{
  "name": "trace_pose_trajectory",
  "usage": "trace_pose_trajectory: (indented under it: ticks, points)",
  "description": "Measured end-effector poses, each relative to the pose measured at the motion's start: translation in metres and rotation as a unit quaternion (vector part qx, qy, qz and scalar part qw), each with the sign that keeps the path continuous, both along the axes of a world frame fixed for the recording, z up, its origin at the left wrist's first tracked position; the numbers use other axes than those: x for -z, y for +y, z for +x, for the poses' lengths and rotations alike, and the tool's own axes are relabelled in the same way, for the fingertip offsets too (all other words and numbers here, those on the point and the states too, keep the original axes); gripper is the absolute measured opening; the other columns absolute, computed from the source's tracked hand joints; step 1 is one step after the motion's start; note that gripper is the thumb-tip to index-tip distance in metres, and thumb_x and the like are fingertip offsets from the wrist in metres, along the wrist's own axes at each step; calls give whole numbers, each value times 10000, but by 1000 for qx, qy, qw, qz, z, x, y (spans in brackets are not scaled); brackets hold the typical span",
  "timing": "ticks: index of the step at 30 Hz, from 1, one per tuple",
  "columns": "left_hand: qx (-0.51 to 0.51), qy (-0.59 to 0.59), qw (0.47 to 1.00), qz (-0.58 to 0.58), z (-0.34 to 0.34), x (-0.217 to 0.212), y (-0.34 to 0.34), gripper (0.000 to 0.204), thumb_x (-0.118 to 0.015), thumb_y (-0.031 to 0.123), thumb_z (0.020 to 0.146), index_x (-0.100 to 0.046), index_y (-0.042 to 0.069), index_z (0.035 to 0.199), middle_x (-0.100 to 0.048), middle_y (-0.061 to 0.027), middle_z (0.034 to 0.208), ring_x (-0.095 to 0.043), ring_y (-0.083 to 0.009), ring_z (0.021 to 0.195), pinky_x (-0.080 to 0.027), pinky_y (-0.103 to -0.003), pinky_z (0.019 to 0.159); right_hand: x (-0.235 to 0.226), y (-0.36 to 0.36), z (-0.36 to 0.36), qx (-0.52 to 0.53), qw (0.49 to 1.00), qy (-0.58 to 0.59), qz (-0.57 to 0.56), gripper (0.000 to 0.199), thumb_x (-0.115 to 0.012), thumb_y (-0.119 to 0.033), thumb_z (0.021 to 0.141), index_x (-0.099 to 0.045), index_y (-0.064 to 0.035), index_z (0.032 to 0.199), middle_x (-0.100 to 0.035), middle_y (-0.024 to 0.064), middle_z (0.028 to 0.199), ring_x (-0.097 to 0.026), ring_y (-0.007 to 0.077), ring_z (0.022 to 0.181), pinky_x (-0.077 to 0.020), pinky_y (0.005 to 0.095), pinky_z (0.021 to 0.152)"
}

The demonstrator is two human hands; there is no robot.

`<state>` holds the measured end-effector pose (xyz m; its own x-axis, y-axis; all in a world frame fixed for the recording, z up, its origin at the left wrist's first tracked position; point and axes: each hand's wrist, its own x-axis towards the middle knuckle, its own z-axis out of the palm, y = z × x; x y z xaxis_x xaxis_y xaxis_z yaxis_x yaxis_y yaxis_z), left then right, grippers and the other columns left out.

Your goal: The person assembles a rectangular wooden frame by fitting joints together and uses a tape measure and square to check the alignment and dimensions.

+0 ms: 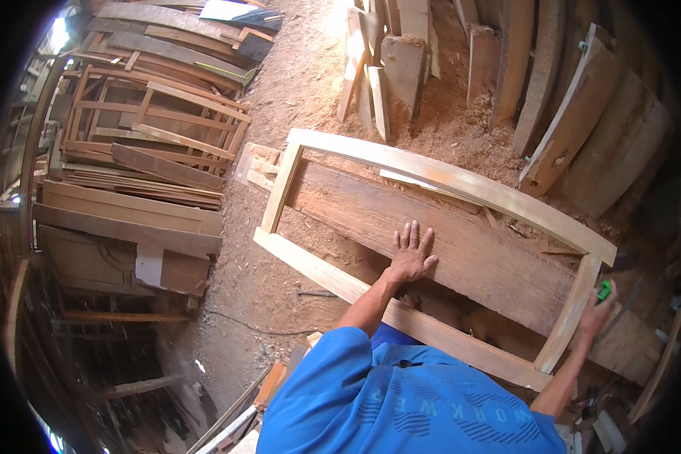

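A pale rectangular wooden frame [333, 274] lies across a wide brown plank [499, 265], which shows through its opening. My left hand [411, 261] rests flat on the plank inside the frame, fingers spread, with the forearm crossing the near rail. Beyond the frame's right end, my right hand [596, 316] is closed round a small bright-green object [604, 290]. Most of that object is hidden by the fingers, so its kind is unclear. The right wrist is close beside the frame's short end piece.
Several boards [507, 68] lean at the back and right above sawdust. Stacked wooden frames and panels [129, 204] fill the left side. A dark cable [257, 327] runs over the dusty floor [238, 287], and wood offcuts [272, 382] lie by my left side.
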<state>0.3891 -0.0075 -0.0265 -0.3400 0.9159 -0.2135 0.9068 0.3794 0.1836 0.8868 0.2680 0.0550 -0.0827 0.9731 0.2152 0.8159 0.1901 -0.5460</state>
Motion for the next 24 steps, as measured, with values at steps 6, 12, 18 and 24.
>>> trace_pose_trajectory:
  ticks: [6, 12, 18, 24]
  points:
    - [-15, -58, 996, -70, -1, -32, 15, 837, -443, 616, 927, -127, 208, 1586, 4, -244, 1625, 50, -410, 1504, 42, -610, 1161, -42, -85, -226, -171, 963, 22, -208, 708, -677, -108, 783, -396, -56, 1431, -494, 223, 1364, -469, 360, 1297, -357, 430, 1108]
    - [14, -160, 986, -45, -12, -45, 8, 908, -587, 541, 858, -168, 175, 1576, 10, -287, 1610, 75, -448, 1494, 45, -627, 1155, -14, -152, -336, -280, 933, -64, -215, 799, -738, -155, 754, -359, -78, 1454, -499, 229, 1350, -458, 402, 1265, -346, 480, 1096]
    - [-14, -333, 927, 169, -58, -77, -48, 662, -661, 372, 872, -437, 61, 1412, -371, -329, 1436, -348, -440, 1363, -290, -542, 1111, 9, -184, -370, -220, 938, -223, -151, 852, -724, -239, 812, -254, -134, 1515, -428, 231, 1416, -406, 430, 1296, -317, 531, 1103]
    - [-194, -639, 741, 65, -140, -137, -203, 365, -556, 384, 990, -614, 27, 943, -594, -15, 737, -559, -92, 638, -480, -270, 594, 18, -170, -386, -134, 917, -307, -217, 832, -699, -272, 862, -214, -171, 1530, -354, 230, 1489, -356, 456, 1349, -343, 553, 1099]
